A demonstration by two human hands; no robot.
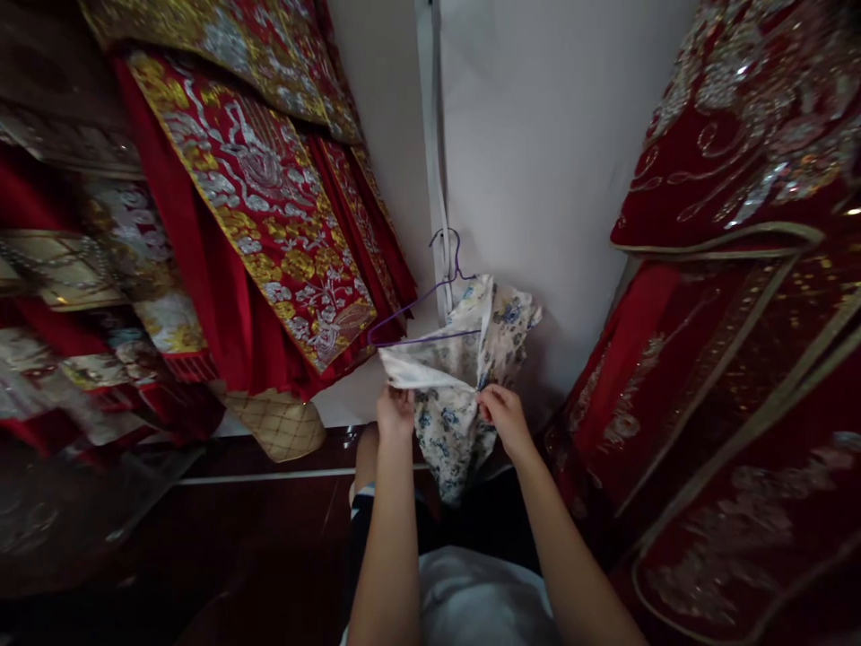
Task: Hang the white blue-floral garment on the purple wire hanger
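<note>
The camera, on the person's head, looks forward and steeply down: a pale top shows nearest, the left hand and right hand lie close, mid-view, and a pale wall closes the far side, between an embroidered skirt on the left and a red garment on the right

The hanger's right end is hidden under the cloth, which also hides the left hand's fingertips. The right hand's exact pinch is too small to tell. The top edge cuts off the left costume; the right costume runs out of view. The lower left is dim and blurred.
</note>
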